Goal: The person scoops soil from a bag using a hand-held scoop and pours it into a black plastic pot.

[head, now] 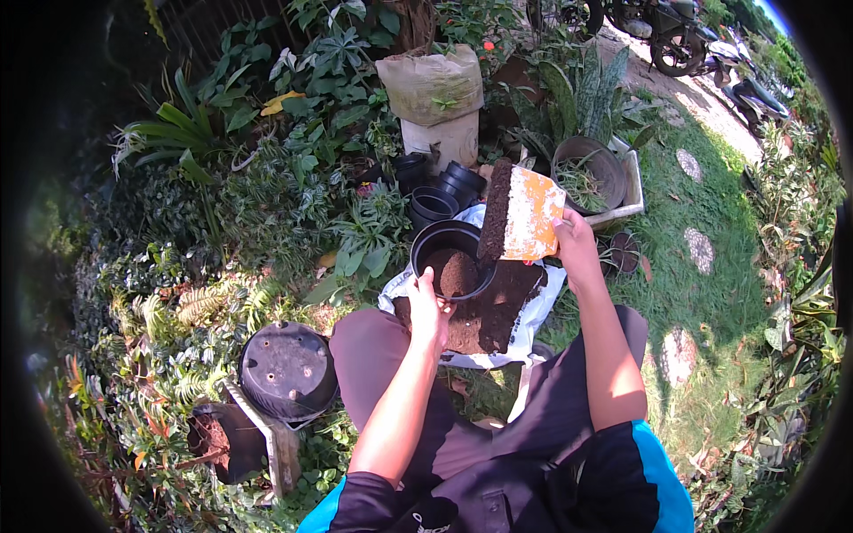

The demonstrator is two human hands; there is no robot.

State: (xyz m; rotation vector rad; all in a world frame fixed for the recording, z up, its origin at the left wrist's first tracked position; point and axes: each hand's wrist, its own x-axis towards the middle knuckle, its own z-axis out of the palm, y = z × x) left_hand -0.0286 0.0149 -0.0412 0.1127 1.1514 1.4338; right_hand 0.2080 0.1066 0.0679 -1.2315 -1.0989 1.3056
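My left hand (pixel 428 308) grips the near rim of a black plastic plant pot (pixel 420 252), tilted so that the dark soil (pixel 455 272) inside shows. In my right hand (pixel 574 241) is a flat orange scoop or scraper (pixel 530 214), smeared with white. Dark soil (pixel 496 210) clings along its left edge, just above and right of the pot's rim. Below both hands, a heap of brown soil (pixel 481 326) lies on a white plastic sack (pixel 548 300) between my knees.
Several empty black pots (pixel 460 184) stand beyond the sack. A large planter (pixel 440 100) rises behind them. At right is a round pot of grass-like plants (pixel 590 174). An upturned black tub (pixel 288 370) sits by my left knee. Stepping stones (pixel 698 250) line the grass; motorcycles (pixel 676 46) are parked far off.
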